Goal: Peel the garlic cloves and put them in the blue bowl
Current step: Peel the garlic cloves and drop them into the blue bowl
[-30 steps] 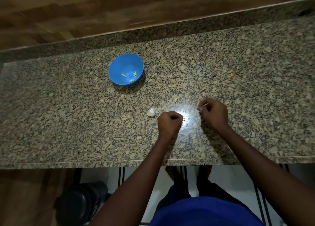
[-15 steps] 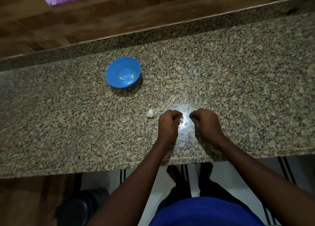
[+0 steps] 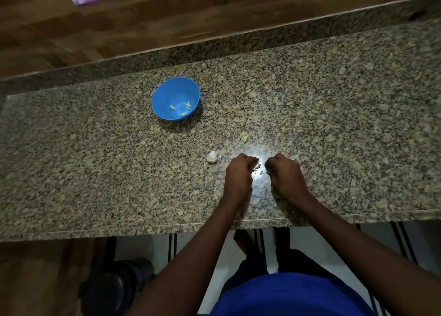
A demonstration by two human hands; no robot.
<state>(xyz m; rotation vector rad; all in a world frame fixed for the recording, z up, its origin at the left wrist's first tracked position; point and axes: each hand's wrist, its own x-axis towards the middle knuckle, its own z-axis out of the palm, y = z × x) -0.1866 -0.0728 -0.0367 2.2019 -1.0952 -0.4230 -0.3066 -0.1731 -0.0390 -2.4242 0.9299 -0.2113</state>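
Granite counter (image 3: 334, 148), head view: left hand (image 3: 238, 177) curled, pinching a pale garlic clove (image 3: 256, 166); right hand (image 3: 284, 175) curled just beside it, its hold unclear in glare. Peeling's best done low here; blue bowl (image 3: 164, 101) sits well beyond the left hand, garlic head (image 3: 212, 157) just left.

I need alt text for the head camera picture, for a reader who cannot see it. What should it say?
Seen from above, a person's left hand and right hand, fingers curled, work a small garlic piece over a granite counter. A garlic bulb piece lies left of them; farther back, a blue bowl holds a few peeled cloves.
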